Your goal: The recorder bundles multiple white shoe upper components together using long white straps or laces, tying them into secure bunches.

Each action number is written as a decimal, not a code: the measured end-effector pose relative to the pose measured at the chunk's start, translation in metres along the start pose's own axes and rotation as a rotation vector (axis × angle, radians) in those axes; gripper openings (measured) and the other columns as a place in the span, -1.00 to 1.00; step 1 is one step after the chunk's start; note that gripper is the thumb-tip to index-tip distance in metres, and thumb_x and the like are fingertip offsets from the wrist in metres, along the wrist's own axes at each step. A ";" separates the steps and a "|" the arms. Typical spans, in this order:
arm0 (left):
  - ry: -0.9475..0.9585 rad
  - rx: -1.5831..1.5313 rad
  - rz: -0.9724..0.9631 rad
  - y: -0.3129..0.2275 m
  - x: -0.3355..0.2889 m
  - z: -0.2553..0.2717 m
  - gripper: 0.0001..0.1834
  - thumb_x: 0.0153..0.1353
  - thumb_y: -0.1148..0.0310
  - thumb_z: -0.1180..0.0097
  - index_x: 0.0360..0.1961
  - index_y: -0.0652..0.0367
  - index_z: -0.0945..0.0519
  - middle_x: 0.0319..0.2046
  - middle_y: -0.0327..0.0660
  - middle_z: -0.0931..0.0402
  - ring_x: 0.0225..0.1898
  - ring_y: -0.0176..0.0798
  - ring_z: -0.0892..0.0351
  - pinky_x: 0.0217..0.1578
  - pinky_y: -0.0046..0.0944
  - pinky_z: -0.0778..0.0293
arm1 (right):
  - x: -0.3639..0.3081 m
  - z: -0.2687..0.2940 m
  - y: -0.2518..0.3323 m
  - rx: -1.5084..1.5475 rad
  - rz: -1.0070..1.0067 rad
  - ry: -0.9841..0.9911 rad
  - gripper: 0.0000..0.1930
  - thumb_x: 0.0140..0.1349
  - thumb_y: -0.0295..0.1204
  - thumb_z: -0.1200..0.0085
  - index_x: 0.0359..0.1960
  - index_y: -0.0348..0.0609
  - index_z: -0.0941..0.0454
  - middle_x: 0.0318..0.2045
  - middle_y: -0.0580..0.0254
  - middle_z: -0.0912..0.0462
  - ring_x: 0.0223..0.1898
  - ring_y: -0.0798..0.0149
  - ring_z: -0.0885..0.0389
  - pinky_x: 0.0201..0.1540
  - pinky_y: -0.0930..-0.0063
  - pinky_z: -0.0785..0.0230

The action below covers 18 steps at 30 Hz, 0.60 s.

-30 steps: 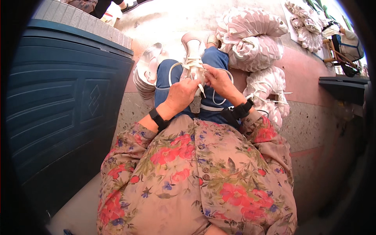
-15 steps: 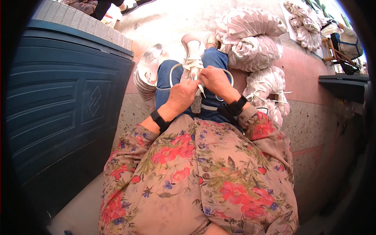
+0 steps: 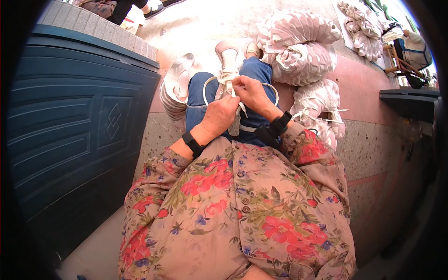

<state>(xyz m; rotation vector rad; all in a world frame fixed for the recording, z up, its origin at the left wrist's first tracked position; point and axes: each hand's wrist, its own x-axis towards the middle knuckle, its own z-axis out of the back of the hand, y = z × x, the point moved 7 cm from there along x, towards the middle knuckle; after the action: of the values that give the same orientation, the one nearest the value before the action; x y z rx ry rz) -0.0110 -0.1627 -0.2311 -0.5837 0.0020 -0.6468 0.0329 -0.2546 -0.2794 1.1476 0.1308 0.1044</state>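
Note:
My left hand [image 3: 220,115] and my right hand [image 3: 250,92] meet over my lap, both pinching a small white strip-like piece [image 3: 228,86] with thin white cord [image 3: 207,88] looping out to either side. The piece rests above my blue-jeaned thighs [image 3: 252,72]. Each wrist carries a black band. My sleeves are a pink floral fabric. My fingers hide what exactly is pinched.
A stack of white flat pieces [image 3: 175,88] lies left of my knee. Bundles of pale finished pieces [image 3: 298,46] are piled at the right on the floor. A dark blue metal door [image 3: 70,126] fills the left. Another person's feet [image 3: 140,11] show at the top.
Both hands shifted slightly up and to the right over the lap while working the white piece; the right hand has drawn closer to the left.

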 end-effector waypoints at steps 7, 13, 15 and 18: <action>0.013 -0.004 -0.043 0.000 -0.002 0.003 -0.84 -0.04 0.53 0.10 -0.36 0.22 -0.41 -0.56 -0.08 -0.38 -0.51 -0.04 -0.46 -0.55 -0.18 -0.41 | -0.001 0.000 0.018 0.177 0.101 0.175 -0.72 -0.03 -0.57 0.05 -0.21 -0.19 -0.43 -0.46 0.05 -0.52 -0.36 0.09 -0.50 -0.29 0.41 -0.33; -0.037 -0.018 -0.040 0.004 -0.005 0.014 -0.78 -0.04 0.58 0.10 -0.30 0.22 -0.41 -0.53 -0.05 -0.41 -0.49 0.00 -0.47 -0.53 -0.16 -0.40 | 0.003 -0.005 0.025 0.012 0.363 0.091 -0.82 -0.05 -0.54 0.05 -0.36 -0.19 -0.51 -0.44 0.03 -0.50 -0.34 0.01 -0.49 -0.28 0.36 -0.33; -0.101 -0.001 -0.058 0.004 -0.002 0.029 -0.76 -0.01 0.56 0.12 -0.25 0.21 -0.38 -0.49 -0.05 -0.45 -0.52 0.00 -0.46 -0.55 -0.16 -0.40 | 0.003 -0.008 0.023 0.061 0.287 0.048 -0.84 -0.05 -0.54 0.05 -0.39 -0.22 -0.51 -0.47 0.02 -0.51 -0.36 0.01 -0.50 -0.29 0.35 -0.34; -0.187 -0.036 0.109 0.021 0.003 0.041 -0.74 -0.02 0.57 0.12 -0.23 0.22 -0.38 -0.50 0.00 -0.45 -0.53 0.04 -0.45 -0.55 -0.16 -0.40 | 0.001 -0.007 0.013 0.082 0.160 -0.062 -0.87 -0.06 -0.54 0.05 -0.44 -0.27 -0.50 -0.52 0.01 -0.53 -0.43 0.08 -0.52 -0.33 0.38 -0.35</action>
<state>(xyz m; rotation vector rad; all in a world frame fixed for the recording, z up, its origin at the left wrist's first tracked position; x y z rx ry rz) 0.0111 -0.1298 -0.2070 -0.6722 -0.1294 -0.4853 0.0331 -0.2431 -0.2701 1.2410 -0.0118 0.2063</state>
